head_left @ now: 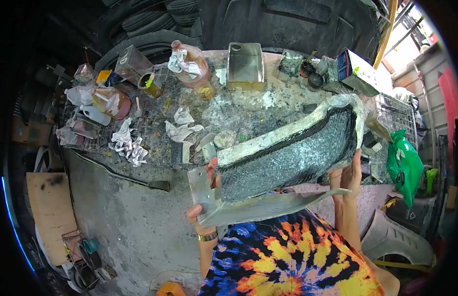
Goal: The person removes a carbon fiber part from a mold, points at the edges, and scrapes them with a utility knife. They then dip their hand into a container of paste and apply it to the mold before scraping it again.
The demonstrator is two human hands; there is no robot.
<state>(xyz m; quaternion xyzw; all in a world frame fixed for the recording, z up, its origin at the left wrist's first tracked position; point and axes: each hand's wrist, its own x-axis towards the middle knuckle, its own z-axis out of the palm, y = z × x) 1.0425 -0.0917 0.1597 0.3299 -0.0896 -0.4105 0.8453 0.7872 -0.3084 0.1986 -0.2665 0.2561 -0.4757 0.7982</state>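
Observation:
A long fibreglass mould (273, 143) with pale, rough flanges is held up in front of me, tilted. Dark woven cloth (288, 158) lines its hollow, with frayed edges along the upper flange. My left hand (194, 213) grips the mould's left end, the thumb on the near corner and the fingers behind the flange by a hole. At the other end, my right hand (348, 178) is closed on the right side from below, partly hidden behind the mould.
The stained worktable (155, 108) bears crumpled rags (127, 143), a plastic jug (192, 64) with pinkish liquid, a metal tin (245, 69) and a boxy can (356, 73). A green bag (404, 165) hangs at the right edge. Cardboard (51, 214) leans at lower left.

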